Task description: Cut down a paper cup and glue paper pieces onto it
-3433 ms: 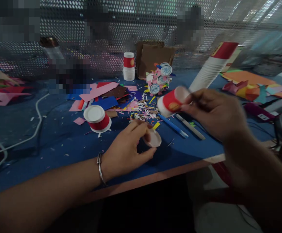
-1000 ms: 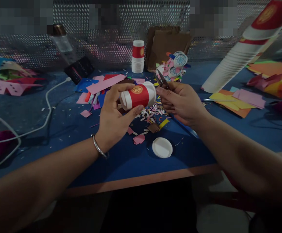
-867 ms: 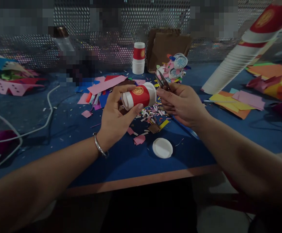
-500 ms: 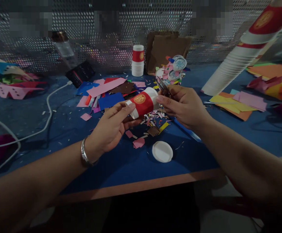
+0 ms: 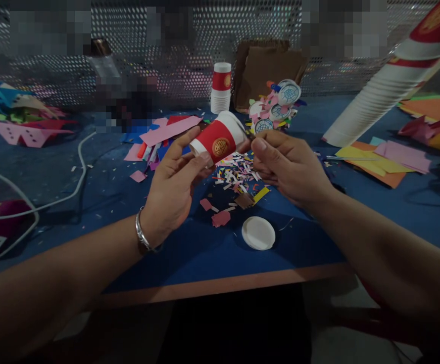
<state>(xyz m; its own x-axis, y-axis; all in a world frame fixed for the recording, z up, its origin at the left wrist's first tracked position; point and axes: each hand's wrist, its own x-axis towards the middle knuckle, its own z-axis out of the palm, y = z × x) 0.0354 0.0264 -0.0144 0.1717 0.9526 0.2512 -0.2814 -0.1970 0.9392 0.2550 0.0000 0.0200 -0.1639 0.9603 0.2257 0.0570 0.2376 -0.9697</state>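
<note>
My left hand (image 5: 174,184) grips a red and white paper cup (image 5: 218,141) on its side, above the blue table (image 5: 185,247). My right hand (image 5: 290,167) is closed at the cup's rim; the small scissors seen earlier in it are hidden behind its fingers. A white round cut-out disc (image 5: 258,233) lies flat on the table near the front edge, below both hands. Paper scraps (image 5: 238,177) are scattered under the cup.
A short stack of cups (image 5: 221,93) stands at the back by a brown paper bag (image 5: 269,71). A long leaning stack of cups (image 5: 386,86) lies at the right. Coloured paper sheets (image 5: 379,156), round printed discs (image 5: 280,103), a white cable (image 5: 76,177) and a perforated metal screen surround the spot.
The cup has gone from my right hand to my left, and the disc now lies on the table. Since half a second ago the cup has risen and tilted rim-up; the scissors' blades are hidden.
</note>
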